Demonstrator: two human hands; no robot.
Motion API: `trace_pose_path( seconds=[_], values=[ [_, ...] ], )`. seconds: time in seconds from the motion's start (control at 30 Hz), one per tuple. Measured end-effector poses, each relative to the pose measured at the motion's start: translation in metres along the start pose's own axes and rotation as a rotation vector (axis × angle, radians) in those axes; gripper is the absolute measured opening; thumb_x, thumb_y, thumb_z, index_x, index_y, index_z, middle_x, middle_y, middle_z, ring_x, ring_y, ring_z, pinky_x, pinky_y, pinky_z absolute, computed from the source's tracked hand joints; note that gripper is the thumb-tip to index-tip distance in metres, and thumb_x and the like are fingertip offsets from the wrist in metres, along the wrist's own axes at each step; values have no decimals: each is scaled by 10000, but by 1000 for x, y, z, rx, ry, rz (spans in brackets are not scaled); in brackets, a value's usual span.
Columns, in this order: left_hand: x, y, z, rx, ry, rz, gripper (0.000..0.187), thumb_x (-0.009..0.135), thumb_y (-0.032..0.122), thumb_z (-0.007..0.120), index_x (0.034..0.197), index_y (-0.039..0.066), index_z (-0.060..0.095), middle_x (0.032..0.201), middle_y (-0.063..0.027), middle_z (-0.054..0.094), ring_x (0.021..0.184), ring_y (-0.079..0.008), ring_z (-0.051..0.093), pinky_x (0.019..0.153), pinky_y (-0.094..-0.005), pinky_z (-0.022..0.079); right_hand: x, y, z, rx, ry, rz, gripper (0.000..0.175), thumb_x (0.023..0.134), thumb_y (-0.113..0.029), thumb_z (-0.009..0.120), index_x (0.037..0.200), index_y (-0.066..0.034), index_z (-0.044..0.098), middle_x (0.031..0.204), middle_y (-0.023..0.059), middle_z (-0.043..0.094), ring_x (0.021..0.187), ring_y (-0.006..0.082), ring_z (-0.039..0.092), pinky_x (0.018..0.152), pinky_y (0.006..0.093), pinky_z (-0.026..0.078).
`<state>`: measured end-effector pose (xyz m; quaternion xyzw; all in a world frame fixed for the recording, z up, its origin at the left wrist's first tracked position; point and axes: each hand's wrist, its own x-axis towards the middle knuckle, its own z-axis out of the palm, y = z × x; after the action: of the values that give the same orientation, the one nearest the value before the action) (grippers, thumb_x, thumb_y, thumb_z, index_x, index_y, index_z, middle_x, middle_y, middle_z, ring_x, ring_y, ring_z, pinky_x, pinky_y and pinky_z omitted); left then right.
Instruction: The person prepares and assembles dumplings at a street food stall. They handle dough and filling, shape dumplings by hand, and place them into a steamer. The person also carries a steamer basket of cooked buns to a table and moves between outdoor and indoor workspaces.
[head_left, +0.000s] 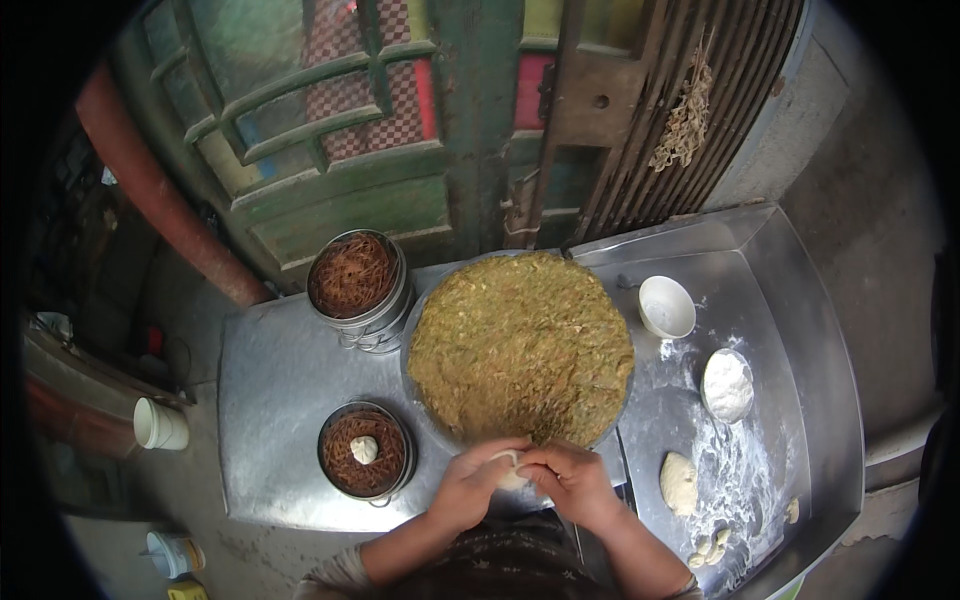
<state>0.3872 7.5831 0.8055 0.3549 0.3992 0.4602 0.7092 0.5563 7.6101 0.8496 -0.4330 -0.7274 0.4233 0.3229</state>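
At the near rim of a wide metal basin (411, 409) full of greenish-brown chopped filling (521, 345), my left hand (469, 480) and my right hand (574, 480) meet on one piece of pale dough (512, 471). The left cups it from the left side. The fingers of the right pinch its upper right edge. My fingers hide part of the dough. To the left, a folded white bun (364, 450) sits on brown strands lining a round steamer (409, 469). Behind that stands a taller steamer stack (375, 330), also lined with brown strands, with no bun on it.
The metal worktop (262, 420) has a raised-edge tray section (832, 390) on the right. It holds a white bowl (667, 307), a bowl of flour (727, 386), a dough lump (679, 484) and several small dough pieces (709, 547). A green door (360, 202) stands behind; buckets (160, 424) are at left.
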Motion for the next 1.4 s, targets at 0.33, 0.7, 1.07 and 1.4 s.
trace_pose_path(
  seconds=[0.33,0.7,1.07,1.4],
  values=[
    [-4,7,-12,-348,-52,-6,524,898,293,385,1313,-26,413,1279,-159,510,1165,-250,509,983,-381,389,4,3,11,-24,7,-113,125,809,-79,679,921,-66,625,823,93,612,706,242,605,624,327,485],
    [-15,5,-27,106,-98,119,659,968,540,268,1250,-23,463,1021,-80,591,864,-131,561,742,-260,444,8,-15,24,100,-210,-19,151,810,-69,646,950,-70,587,940,114,623,831,316,620,704,361,508],
    [-19,-53,-105,-73,138,-184,442,953,439,450,1103,39,563,954,-58,605,883,-153,564,812,-296,465,-1,6,47,-93,-163,-77,450,777,-149,723,1193,-72,570,1006,107,653,795,229,652,678,320,536],
    [7,-63,-276,1516,769,132,413,809,256,650,1071,-38,523,1027,-229,551,965,-397,524,867,-453,409,-191,144,-95,249,720,644,169,885,-75,571,1016,12,634,772,46,629,572,93,529,524,237,446]
  ],
)
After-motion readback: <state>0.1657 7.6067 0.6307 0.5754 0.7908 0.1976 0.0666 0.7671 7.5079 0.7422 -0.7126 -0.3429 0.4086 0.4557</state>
